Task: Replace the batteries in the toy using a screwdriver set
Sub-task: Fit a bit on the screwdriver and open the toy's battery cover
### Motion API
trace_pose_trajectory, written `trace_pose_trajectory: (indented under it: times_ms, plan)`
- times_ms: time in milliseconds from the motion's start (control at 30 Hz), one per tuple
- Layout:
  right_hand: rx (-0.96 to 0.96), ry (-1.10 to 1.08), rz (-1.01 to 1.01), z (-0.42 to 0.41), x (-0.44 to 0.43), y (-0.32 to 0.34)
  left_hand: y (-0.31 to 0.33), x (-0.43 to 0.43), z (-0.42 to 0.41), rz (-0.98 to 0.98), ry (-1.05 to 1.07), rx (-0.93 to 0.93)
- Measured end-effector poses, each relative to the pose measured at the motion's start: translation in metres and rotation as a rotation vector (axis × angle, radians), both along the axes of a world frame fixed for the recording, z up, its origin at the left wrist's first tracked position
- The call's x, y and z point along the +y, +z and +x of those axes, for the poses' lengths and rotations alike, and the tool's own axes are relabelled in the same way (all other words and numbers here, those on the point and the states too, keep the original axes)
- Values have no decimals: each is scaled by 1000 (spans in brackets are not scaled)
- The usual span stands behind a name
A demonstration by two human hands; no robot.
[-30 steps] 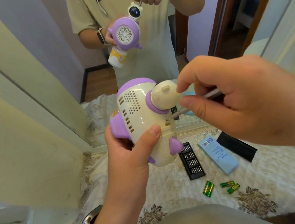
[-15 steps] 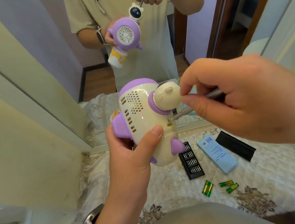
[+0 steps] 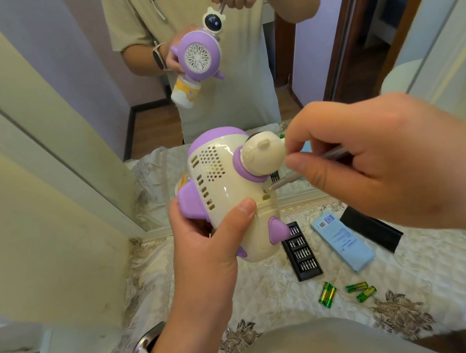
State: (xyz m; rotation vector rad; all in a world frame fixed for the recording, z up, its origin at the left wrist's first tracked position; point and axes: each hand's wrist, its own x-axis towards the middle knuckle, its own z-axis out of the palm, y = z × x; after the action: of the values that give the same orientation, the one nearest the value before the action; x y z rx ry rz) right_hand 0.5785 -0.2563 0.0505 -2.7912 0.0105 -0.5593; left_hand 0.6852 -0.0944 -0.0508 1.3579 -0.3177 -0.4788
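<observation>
My left hand (image 3: 206,256) grips a cream and purple toy (image 3: 227,188) from below, thumb pressed on its back near a seam. My right hand (image 3: 371,165) pinches a thin grey screwdriver (image 3: 288,179) between thumb and fingers. Its tip touches a small screw hole on the toy's back, just under the round head. On the quilted cloth lie several green batteries (image 3: 346,293) and a black tray of screwdriver bits (image 3: 301,251).
A light blue box (image 3: 342,240) and a black lid (image 3: 372,231) lie to the right of the bit tray. A mirror (image 3: 244,87) stands right behind the table and reflects me and the toy. A cream wall panel is at left.
The toy and both hands sit slightly higher and more to the right in view. The screwdriver tip stays at the same screw hole; my right fingers have shifted a little on the shaft.
</observation>
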Motion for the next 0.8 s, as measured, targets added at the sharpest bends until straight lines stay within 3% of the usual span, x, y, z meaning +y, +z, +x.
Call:
trace_pose_trajectory:
  times_ms: [800]
  plan:
    - [14,11,29,-10,3,-1,0,1,-4,30,-32,-9]
